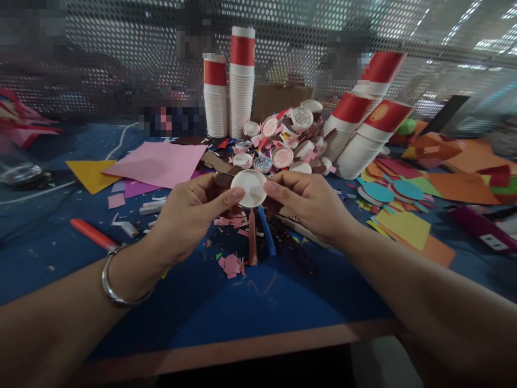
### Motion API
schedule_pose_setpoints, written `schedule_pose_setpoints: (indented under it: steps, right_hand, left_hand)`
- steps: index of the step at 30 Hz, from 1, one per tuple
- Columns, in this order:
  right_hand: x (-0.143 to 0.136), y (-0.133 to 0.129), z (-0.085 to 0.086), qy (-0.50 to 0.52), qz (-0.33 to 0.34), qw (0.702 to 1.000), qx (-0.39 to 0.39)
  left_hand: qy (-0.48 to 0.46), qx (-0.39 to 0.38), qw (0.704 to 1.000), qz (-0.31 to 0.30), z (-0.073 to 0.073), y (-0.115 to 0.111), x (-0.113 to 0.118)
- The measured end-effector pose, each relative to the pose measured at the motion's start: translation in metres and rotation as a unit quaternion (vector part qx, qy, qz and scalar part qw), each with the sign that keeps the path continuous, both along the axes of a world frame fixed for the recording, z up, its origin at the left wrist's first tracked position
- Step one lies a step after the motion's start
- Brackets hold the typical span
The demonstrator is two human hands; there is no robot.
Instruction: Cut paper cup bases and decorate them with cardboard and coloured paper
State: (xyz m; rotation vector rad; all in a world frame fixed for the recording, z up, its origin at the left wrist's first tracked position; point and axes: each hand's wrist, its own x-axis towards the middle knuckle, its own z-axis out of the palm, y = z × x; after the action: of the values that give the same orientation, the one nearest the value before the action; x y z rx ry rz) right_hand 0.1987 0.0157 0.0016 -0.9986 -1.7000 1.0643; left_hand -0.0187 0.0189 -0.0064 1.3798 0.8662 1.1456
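Note:
Between my two hands, above the blue table, is a round white paper piece (251, 188) with a raised rim. My left hand (197, 202) pinches its left edge, thumb on top and fingers behind. On its right edge the thumb of my right hand (309, 202) presses, its fingers curled behind. Brown paper shows behind the piece on both sides. Below it lie a brown stick (252, 240) and a blue stick (267, 231). Just beyond is a pile of similar round pieces (282, 157), some with red or blue drawings.
Tall stacks of paper cups (241, 86) stand behind the pile, with leaning cup stacks (351, 132) to the right. Pink paper (161, 161) and a red-orange stick (92, 234) lie left. Coloured sheets, blue discs (375, 193) and a purple object (480, 226) lie right.

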Motion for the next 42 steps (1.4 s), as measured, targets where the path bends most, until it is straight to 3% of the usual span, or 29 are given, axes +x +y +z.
schedule_pose_setpoints:
  steps: [7,16,20,25,30,33,39,42]
  right_hand:
    - [-0.004,-0.005,-0.002,0.032,-0.006,0.999,0.0]
    - [-0.005,-0.001,-0.008,0.005,-0.005,0.999,0.035]
    - [-0.003,0.004,-0.011,0.02,-0.011,0.999,0.033]
    - [0.0,0.008,-0.012,0.032,-0.057,0.996,0.063]
    - [0.003,0.014,-0.013,0.017,-0.066,0.996,0.059]
    - [0.003,0.016,-0.014,-0.002,-0.072,0.996,0.058]
    - [0.002,0.015,-0.014,-0.038,-0.07,0.994,0.069]
    - [0.0,0.012,-0.011,-0.059,-0.062,0.993,0.076]
  left_hand:
    - [-0.057,-0.045,0.997,-0.037,0.001,-0.01,0.014]
    - [-0.049,-0.019,0.999,-0.008,-0.007,-0.006,0.017]
    - [-0.034,-0.024,0.999,0.02,0.004,0.001,0.017]
    - [-0.038,-0.021,0.994,0.1,0.018,0.006,0.015]
    - [-0.024,-0.041,0.995,0.086,0.003,0.004,0.012]
    - [-0.021,-0.079,0.996,0.045,-0.005,-0.001,0.01]
    - [-0.078,-0.145,0.985,0.052,-0.001,-0.007,0.012]
    - [-0.051,-0.134,0.988,0.059,-0.001,-0.008,0.013]
